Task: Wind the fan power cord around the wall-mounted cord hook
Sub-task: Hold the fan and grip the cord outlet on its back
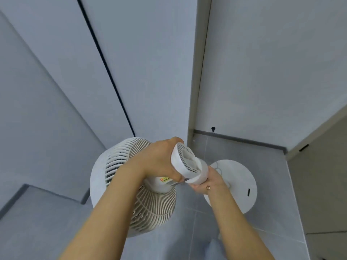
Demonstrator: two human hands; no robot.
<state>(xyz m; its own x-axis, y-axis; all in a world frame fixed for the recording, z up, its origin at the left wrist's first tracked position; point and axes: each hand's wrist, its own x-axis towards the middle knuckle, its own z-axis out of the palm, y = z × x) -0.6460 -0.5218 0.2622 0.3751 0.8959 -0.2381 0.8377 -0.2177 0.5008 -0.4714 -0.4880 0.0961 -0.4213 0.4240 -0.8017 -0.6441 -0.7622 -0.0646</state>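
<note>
- Well, the cord [218, 168] shows only as a thin white line on the round base [242, 184], just past the right hand; where it runs from there I cannot tell.
- Low on the far wall, well apart from the fan, sticks out a small dark hook [213, 129], bare, just above the grey skirting [244, 140].
- The fan head [150, 207], white with a ribbed grille, faces down and leftward, over the grey floor tiles [244, 156].
- Its white motor housing [189, 164] points up at the person, vent slots showing.
- The left hand [159, 160] grips that housing from the left, fingers wrapped over it.
- The right hand [212, 182] clasps the housing's lower end from beneath, a ring [208, 187] on one finger.
- The base lies on the floor to the right, partly behind the right wrist.
</note>
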